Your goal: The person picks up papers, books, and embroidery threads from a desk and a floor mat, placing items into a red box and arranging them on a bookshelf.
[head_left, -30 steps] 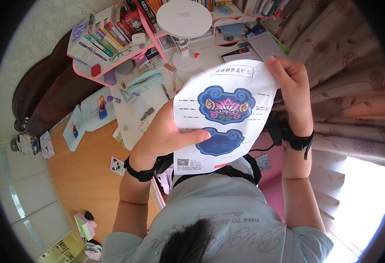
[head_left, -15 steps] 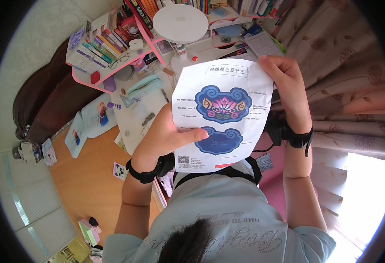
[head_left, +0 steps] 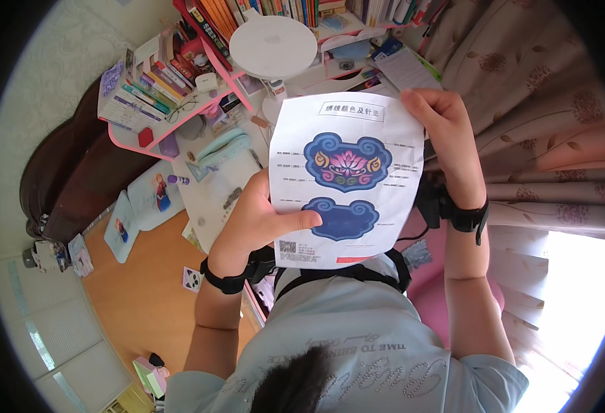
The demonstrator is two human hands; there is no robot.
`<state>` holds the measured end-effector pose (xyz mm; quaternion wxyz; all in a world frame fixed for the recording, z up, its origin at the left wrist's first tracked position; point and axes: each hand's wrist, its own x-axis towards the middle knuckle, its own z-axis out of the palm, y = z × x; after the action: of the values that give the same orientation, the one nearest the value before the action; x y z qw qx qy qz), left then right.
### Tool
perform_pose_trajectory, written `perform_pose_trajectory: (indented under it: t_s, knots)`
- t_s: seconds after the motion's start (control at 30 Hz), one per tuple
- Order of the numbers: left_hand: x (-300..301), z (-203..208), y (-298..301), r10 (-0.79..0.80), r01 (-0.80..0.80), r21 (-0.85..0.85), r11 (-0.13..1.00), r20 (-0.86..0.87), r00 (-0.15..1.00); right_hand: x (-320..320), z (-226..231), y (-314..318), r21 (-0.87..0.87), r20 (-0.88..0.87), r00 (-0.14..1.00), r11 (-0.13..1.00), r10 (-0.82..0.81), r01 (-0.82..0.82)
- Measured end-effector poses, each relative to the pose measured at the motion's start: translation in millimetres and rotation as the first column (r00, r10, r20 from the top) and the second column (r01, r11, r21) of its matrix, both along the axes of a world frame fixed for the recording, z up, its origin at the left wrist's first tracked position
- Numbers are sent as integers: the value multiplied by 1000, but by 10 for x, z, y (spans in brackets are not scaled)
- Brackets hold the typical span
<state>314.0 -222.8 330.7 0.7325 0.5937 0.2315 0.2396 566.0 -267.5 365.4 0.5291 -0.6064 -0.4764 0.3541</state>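
A white printed instruction sheet [head_left: 343, 256] is held up in front of me. It shows two blue cloud-edged shapes, the upper one with a pink lotus and thin label lines. My left hand [head_left: 257, 217] grips its left edge, the thumb lying across the front beside the lower blue shape. At the top right corner my right hand [head_left: 440, 124] pinches the paper between thumb and bent fingers. The fingers of the left hand behind the sheet are hidden. Both wrists wear black straps.
Beyond the sheet stands a white desk [head_left: 209, 196] with a pale blue pencil case [head_left: 223, 148] and a white round lamp [head_left: 273, 47]. Books [head_left: 133, 103] fill the shelf at left. Patterned curtains [head_left: 529, 103] hang at right; a pink chair [head_left: 430, 303] shows beside me.
The sheet and both hands stay nearly in place, with a very slight shift left in the picture. Background things have shifted a little as the view moved. Both hands keep their hold.
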Motion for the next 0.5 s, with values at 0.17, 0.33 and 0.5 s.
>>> perform_pose_trajectory:
  t_s: [0.17,0.33,0.5]
  knots:
    - [4,11,44,-46,50,79,996,-53,998,38,-6,-20,-20,53,996,997,-78,79]
    - [17,-76,73,58,-51,269,962,-20,998,37,-38,-21,-43,66,983,984,-170,172]
    - [42,-120,174,132,-233,610,758,206,970,40,-77,4,-240,78,991,963,-105,120]
